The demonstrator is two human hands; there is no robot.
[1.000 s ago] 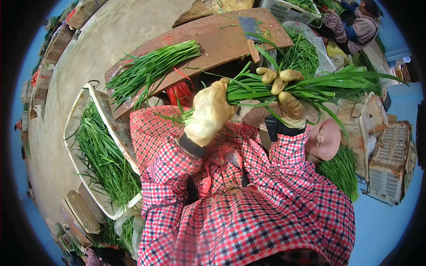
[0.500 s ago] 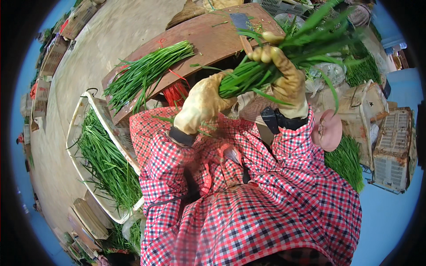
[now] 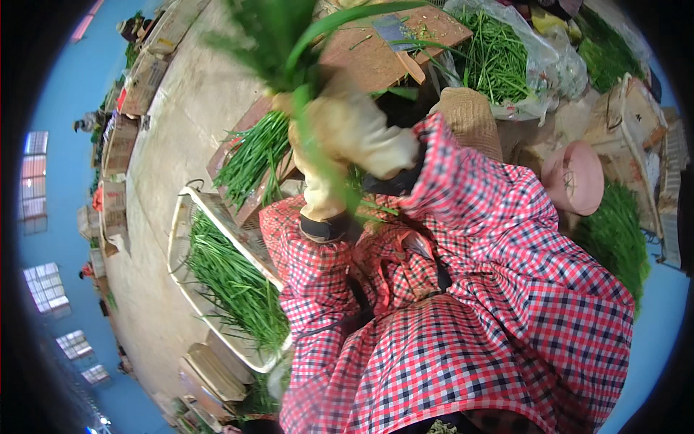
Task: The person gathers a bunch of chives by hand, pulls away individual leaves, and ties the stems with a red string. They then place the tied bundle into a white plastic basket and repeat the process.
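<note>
A loose bunch of long green chives (image 3: 271, 43) is raised before me, its leaves fanned upward and blurred. Both of my hands wear cream, soiled gloves and come together at its lower end. My right hand (image 3: 354, 123) closes round the bunch from the right, smeared by motion. Close against it, my left hand (image 3: 316, 189) also grips the bunch, its fingers partly hidden behind a drooping leaf. Just beyond my left hand, a neat pile of chives (image 3: 253, 155) lies on the brown board (image 3: 354, 54). A wooden-handled, flat-bladed knife (image 3: 410, 66) rests farther along the board.
At my left stands a white-rimmed crate (image 3: 173, 239) filled with chives. More chives lie in a clear plastic bag (image 3: 553, 65) at the far right. A pink bucket (image 3: 578, 181) and worn crates (image 3: 614, 119) are on the right, with a woven seat (image 3: 466, 116) nearer.
Both hands have moved left with the chives, and the leaves have swung from pointing right to pointing up. My right hand has come over beside the left. The view has shifted too.
</note>
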